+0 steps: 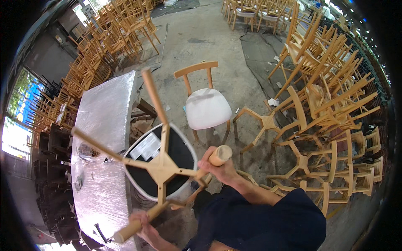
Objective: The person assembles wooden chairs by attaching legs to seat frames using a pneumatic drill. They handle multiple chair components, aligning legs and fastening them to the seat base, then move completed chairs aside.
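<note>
An upturned wooden chair (161, 168) hangs in front of me, its legs pointing up and its cross-shaped frame facing me. Under the frame the seat's black underside (178, 146) shows, with a white label (145, 147) on it and a white rim around it. My left hand (144, 226) is wrapped round one leg near the lower edge. Round another leg, my right hand (218, 166) is closed. The chair is beside a table wrapped in shiny film (102, 104); whether it touches the table I cannot tell.
A finished chair with a white seat (208, 108) stands upright ahead on the concrete floor. Several bare chair frames (301, 163) lie at the right. Stacked wooden chairs (318, 62) rise at the far right, others (113, 33) at the far left. A dark tool (100, 233) rests on the table's near end.
</note>
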Motion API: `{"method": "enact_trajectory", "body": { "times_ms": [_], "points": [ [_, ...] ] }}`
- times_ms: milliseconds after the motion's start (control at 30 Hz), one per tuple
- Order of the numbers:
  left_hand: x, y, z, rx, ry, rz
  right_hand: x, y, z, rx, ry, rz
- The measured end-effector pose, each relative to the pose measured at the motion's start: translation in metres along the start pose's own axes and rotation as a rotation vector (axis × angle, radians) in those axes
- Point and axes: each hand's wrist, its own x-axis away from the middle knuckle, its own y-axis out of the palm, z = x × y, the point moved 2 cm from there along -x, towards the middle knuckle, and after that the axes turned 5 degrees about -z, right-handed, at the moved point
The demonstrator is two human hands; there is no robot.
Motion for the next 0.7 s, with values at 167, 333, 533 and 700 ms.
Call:
{"method": "enact_trajectory", "body": {
  "times_ms": [167,333,533,700],
  "points": [
    [-0.073,0.119,-0.049,0.07,-0.131,-0.23,-0.039,-0.084,-0.033,0.191,-0.047,0.307],
    [-0.168,0.222,-0.092,0.203,-0.231,-0.352,-0.128,-0.134,-0.024,0.133,-0.134,0.601],
    [-0.279,0.389,-0.178,0.439,-0.339,-0.54,-0.273,-0.239,0.007,0.144,-0.317,0.902],
    [-0.31,0.423,-0.271,0.34,-0.44,-0.626,-0.304,-0.265,0.086,0.156,-0.098,0.881]
  ]
}}
